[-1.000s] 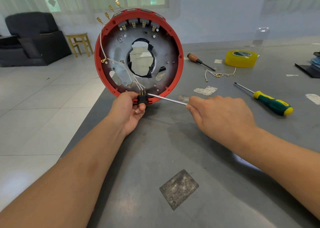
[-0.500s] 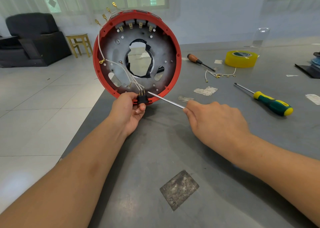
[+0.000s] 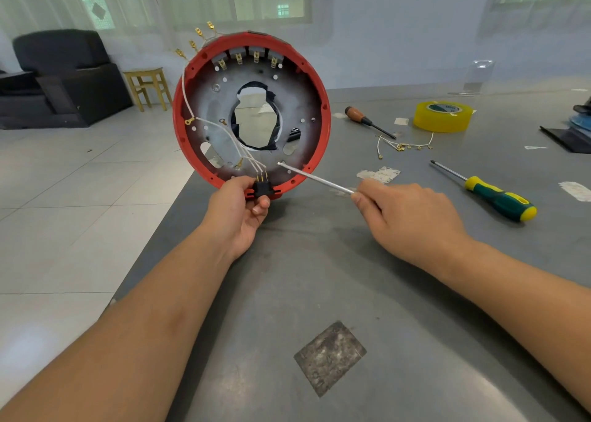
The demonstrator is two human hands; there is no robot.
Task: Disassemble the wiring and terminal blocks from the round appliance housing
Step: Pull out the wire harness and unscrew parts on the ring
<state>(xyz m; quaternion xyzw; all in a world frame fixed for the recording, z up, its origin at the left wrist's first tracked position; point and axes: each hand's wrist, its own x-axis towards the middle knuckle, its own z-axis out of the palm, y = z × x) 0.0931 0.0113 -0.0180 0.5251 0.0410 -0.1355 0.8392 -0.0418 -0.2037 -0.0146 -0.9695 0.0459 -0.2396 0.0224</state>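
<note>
Two screwdrivers (image 3: pixel 492 191) on possibly steel table (image 3: pixel 319 277).

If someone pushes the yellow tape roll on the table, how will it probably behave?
The yellow tape roll lies flat on the table, so it would likely slide, not roll. It looks light, so a small push should move it. Set on edge, it could roll away.
</note>
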